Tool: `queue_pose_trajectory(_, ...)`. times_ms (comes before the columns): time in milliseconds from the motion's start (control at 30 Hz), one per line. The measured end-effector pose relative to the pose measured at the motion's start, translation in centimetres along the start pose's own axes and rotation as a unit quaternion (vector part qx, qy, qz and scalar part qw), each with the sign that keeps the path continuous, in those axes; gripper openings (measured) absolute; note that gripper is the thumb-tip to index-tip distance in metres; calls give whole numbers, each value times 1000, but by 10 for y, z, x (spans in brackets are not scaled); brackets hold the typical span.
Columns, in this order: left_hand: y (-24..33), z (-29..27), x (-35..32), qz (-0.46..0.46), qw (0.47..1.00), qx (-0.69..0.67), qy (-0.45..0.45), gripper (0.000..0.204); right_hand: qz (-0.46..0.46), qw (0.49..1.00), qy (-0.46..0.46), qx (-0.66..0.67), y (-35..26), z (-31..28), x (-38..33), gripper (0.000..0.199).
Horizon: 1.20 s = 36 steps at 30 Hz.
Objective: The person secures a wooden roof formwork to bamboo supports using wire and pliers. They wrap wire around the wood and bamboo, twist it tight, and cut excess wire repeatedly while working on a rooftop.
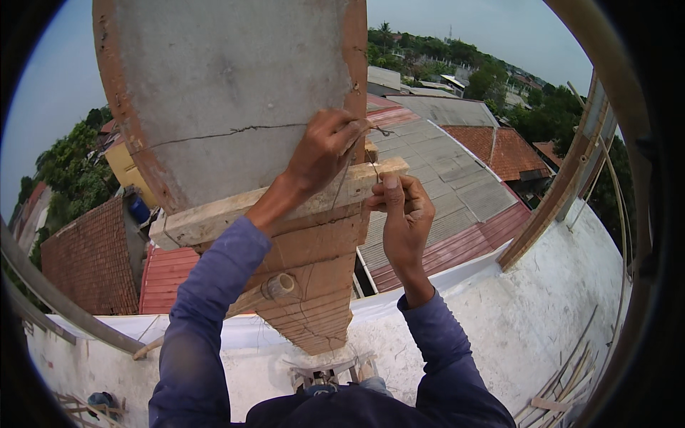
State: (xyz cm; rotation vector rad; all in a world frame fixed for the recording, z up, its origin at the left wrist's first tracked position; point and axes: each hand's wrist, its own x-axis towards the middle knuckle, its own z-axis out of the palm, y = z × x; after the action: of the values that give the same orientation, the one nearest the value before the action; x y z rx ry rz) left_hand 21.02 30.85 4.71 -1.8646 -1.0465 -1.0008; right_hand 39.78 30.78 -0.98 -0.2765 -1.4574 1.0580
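Rooftops (pixel 435 178) spread behind a grey panel (pixel 228 78), across whose face a thin wire (pixel 250 129) runs above a wooden beam (pixel 250 210). The left hand (pixel 330 146) has its fingers curled closed on the wire at the panel's right edge; the right hand (pixel 405 203) pinches wire, thumb against forefinger, at the beam's right end.

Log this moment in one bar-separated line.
left hand: gripping wire, right edge of grey panel | right hand: pinching wire, right end of wooden beam | beam: across panel
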Motion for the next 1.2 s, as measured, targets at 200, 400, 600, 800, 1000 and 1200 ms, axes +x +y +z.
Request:
queue_pose_trajectory(200,1,-3,3,9,1000,-5,-3,30,-370,915,17,-161,30,-13,70,22)
queue_pose_trajectory(400,1,-7,8,-3,1000,-28,-8,30,-278,953,-79,95,26,-4,103,35)
queue_pose_trajectory(600,12,-11,14,34,999,-11,38,29,13,824,-104,556,21,7,123,54)
queue_pose_trajectory(800,11,-19,23,78,996,-34,12,25,110,781,-138,600,20,3,149,54)
queue_pose_trajectory(1000,20,-30,17,71,995,-33,-57,28,124,775,-130,606,23,11,158,52)
queue_pose_trajectory(1200,9,-33,11,44,985,-140,-86,33,124,756,-213,607,39,2,168,45)
